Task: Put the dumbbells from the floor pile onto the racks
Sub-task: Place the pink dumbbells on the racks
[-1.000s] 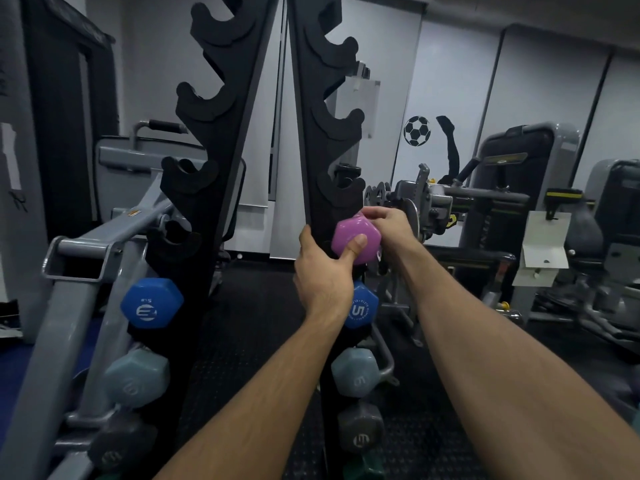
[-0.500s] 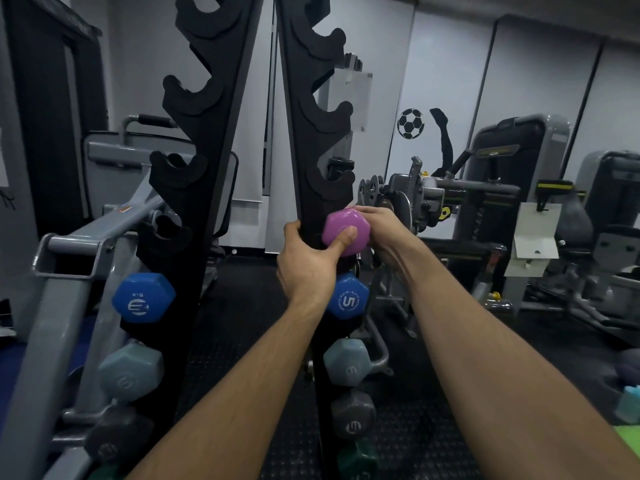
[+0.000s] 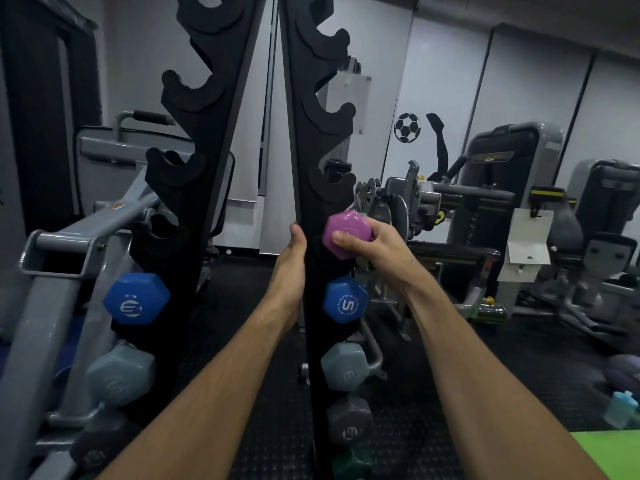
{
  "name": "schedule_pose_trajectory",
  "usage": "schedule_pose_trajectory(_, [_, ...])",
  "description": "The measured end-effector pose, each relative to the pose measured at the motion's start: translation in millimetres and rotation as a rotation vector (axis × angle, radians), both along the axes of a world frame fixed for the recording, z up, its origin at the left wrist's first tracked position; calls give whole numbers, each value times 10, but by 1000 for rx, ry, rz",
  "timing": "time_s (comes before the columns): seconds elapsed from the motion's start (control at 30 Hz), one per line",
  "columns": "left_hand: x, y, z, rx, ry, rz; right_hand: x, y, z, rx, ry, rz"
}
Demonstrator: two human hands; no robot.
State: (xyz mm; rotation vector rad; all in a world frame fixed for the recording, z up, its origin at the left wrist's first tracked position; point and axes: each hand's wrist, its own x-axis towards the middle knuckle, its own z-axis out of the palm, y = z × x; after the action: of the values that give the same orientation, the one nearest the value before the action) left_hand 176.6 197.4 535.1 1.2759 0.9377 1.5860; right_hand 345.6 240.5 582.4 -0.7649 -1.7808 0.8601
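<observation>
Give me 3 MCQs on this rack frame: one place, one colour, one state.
1. Where is the purple dumbbell on the right rack?
A. directly above the blue "5" dumbbell
B. in the top cradle
C. on the floor

2. What colour is the dumbbell just below the blue "5" one?
A. yellow
B. pale teal
C. red

3. What is the left hand doing?
A. lifting a dumbbell
B. hanging clear of the rack
C. resting against the rack upright, holding no dumbbell

Answers:
1 A, the purple head sits one slot above the blue one.
2 B, the pale teal dumbbell is next down.
3 C, only the right hand grips the purple dumbbell; the left lies along the upright.
</observation>
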Motion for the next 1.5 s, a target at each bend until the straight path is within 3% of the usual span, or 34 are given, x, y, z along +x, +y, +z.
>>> schedule_pose_trajectory(0.47, [-79, -125, 44, -5, 91, -52, -5, -150, 66, 32, -195, -89])
schedule_pose_trajectory(0.77, [-118, -77, 57, 44, 102, 73, -75, -184, -51, 79, -35, -235])
schedule_pose_trajectory(0.97, [-146, -282, 70, 89, 185, 119, -209, -477, -57, 279, -36, -482])
schedule_pose_trajectory(1.13, [-249, -364, -109, 125, 216, 159, -352, -820, -306, 482, 9, -588])
schedule_pose_trajectory(1.33, [-508, -572, -562, 86, 190, 199, -541, -1183, -851, 596, 55, -548])
schedule_pose_trajectory(1.5, [-785, -729, -1193, -41, 197, 218, -688, -1270, -1468, 510, 72, -464])
